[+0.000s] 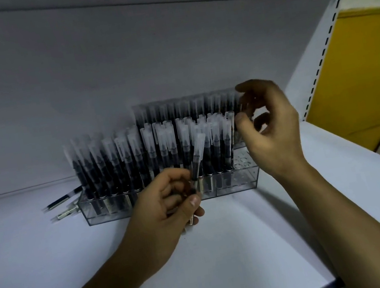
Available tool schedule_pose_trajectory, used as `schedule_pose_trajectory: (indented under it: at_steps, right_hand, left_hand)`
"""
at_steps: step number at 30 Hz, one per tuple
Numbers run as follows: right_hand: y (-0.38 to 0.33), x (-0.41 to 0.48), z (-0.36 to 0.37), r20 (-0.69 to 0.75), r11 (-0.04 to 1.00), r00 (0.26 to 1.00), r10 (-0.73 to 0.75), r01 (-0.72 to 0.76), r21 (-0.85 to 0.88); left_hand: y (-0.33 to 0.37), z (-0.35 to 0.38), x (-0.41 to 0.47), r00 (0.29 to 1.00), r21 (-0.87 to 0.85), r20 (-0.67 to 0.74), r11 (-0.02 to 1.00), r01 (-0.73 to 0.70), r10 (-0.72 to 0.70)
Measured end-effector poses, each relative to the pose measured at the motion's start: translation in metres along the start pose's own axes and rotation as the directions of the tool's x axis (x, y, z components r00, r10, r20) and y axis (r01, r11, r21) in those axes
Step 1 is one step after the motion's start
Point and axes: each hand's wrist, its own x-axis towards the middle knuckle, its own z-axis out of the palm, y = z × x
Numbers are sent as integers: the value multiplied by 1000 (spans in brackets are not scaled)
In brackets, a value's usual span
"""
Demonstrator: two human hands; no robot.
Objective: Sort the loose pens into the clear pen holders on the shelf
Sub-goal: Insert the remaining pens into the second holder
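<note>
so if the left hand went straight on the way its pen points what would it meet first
Probably the capped pens standing in the front clear holder; the pen in the left hand overlaps them, though depth is unclear.

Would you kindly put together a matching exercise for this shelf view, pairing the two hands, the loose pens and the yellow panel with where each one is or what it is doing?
Column A
1. left hand
2. right hand
3. loose pens
4. yellow panel

Column B
a. lying on the shelf, left of the clear holder
b. behind the slotted upright at far right
c. gripping a capped pen in front of the clear holder
d. raised at the clear holder's right end, fingers curled

Pairs: 1-c, 2-d, 3-a, 4-b
</note>
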Motion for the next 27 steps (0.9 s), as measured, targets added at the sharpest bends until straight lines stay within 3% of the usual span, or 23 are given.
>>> schedule_pose_trajectory:
  at_steps: [3, 7, 10, 20, 23, 27]
  right_hand:
    - [-8, -5, 1, 8, 990, 1000, -28, 26, 141]
    - [-16, -12, 6, 278, 969, 960, -29, -41, 243]
    - [-20, -15, 8, 386, 941, 922, -7, -125, 315]
    - [-24, -14, 10, 443, 840, 893, 77, -297, 454]
    - [-24, -11, 9, 387, 807, 915, 116, -314, 501]
    - [-24, -4, 3, 270, 747, 941, 205, -329, 577]
  left_hand:
    - [1, -1, 0, 999, 24, -29, 999, -21, 22]
    - [5, 0, -1, 999, 62, -42, 998, -27, 29]
    - [8, 1, -2, 999, 73, -41, 997, -31, 34]
    - [10, 0, -5, 990, 229, -3, 964, -134, 138]
    - [11, 1, -7, 974, 395, 34, 892, -220, 225]
    - [20, -2, -8, 913, 678, 108, 642, -358, 394]
